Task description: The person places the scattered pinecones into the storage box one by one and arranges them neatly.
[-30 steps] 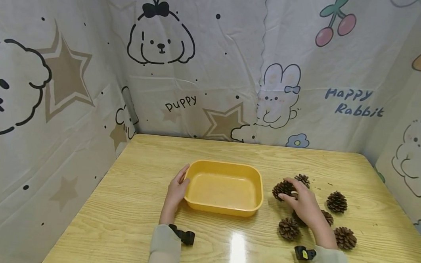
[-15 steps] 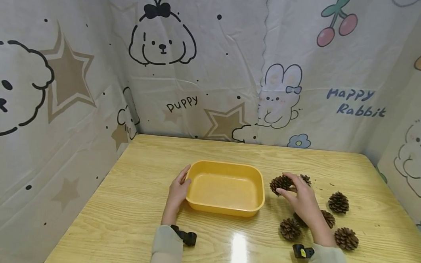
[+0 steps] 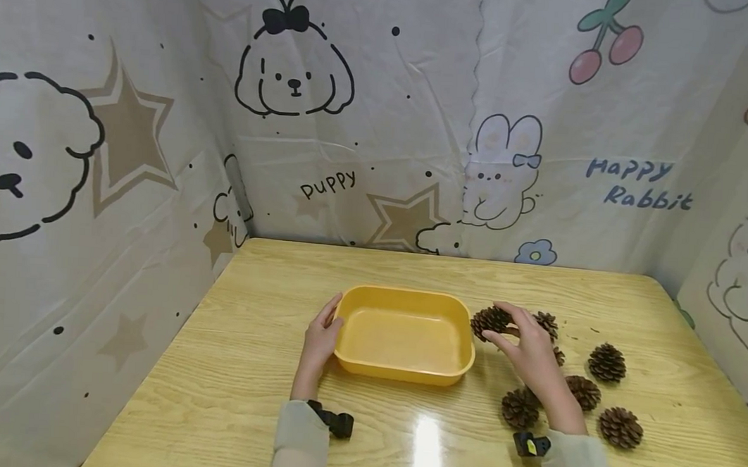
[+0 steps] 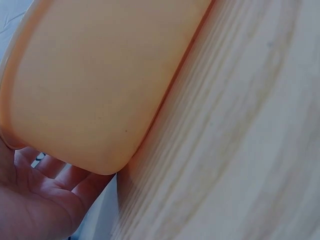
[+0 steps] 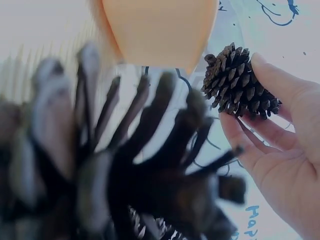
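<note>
In the head view my right hand (image 3: 531, 347) pinches a brown pine cone (image 3: 490, 323) between thumb and fingers, just off the right side of a yellow plastic tray (image 3: 398, 369). That pine cone (image 5: 237, 82) also shows clearly in the right wrist view, gripped at its end. My left hand (image 3: 321, 335) holds the tray's left side, thumb at the rim and fingers along the outer wall. In the left wrist view those fingers (image 4: 75, 177) touch the tray wall (image 4: 100, 90) from outside. The tray has nothing in it.
Several more pine cones lie on the wooden table right of the tray, among them one at the front right (image 3: 620, 428) and one farther back (image 3: 607, 363). A printed curtain (image 3: 380, 121) encloses the table's back and sides. One blurred cone (image 5: 150, 165) fills much of the right wrist view.
My right hand has lifted the pine cone from the group and carried it left toward the tray's right rim. The left hand keeps its hold on the tray.
</note>
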Motion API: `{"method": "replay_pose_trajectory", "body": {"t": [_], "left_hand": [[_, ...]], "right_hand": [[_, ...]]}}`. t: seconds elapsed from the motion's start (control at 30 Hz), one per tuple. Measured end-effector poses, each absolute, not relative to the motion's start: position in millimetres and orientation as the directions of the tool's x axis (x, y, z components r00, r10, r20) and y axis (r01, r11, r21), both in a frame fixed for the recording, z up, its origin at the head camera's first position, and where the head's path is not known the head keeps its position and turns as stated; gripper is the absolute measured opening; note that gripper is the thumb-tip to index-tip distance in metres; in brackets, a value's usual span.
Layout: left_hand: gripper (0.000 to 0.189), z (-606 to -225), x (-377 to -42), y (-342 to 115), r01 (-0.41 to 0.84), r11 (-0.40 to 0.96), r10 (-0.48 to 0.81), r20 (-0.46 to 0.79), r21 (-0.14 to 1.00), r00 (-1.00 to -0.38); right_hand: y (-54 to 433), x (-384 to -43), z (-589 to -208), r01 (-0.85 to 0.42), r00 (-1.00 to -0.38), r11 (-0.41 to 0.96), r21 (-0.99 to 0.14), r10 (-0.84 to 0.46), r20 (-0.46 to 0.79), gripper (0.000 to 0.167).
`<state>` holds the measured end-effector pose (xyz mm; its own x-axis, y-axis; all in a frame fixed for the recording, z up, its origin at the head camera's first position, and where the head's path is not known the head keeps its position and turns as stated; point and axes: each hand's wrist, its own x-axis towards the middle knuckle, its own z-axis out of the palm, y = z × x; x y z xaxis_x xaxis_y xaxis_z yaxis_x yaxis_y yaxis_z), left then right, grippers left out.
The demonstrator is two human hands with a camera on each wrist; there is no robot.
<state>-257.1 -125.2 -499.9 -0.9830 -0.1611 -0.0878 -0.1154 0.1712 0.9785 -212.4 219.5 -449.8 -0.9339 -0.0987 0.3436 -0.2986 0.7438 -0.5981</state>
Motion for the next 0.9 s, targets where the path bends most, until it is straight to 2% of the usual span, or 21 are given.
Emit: {"method": "replay_pose_trajectory", "body": {"t": [0.27, 0.67, 0.9], "left_hand": [[0.049, -501, -257, -125, -0.109, 0.171, -0.164, -0.08, 0.979, -0.983], [0.048, -501, -256, -128, -0.109, 0.169, -0.151, -0.083, 0.98, -0.985], [0.048, -502, -256, -127, -0.101, 0.159, -0.159, -0.076, 0.982, -0.984]], "right_hand": [[211, -216, -449, -0.321, -0.927, 0.734, -0.599, -0.112, 0.359, 0.057], [197, -224, -453, -0.411, -0.884, 0.705, -0.579, -0.153, 0.442, 0.053], [189, -229, -455, -0.419, -0.887, 0.687, -0.593, -0.172, 0.428, 0.054]]}}
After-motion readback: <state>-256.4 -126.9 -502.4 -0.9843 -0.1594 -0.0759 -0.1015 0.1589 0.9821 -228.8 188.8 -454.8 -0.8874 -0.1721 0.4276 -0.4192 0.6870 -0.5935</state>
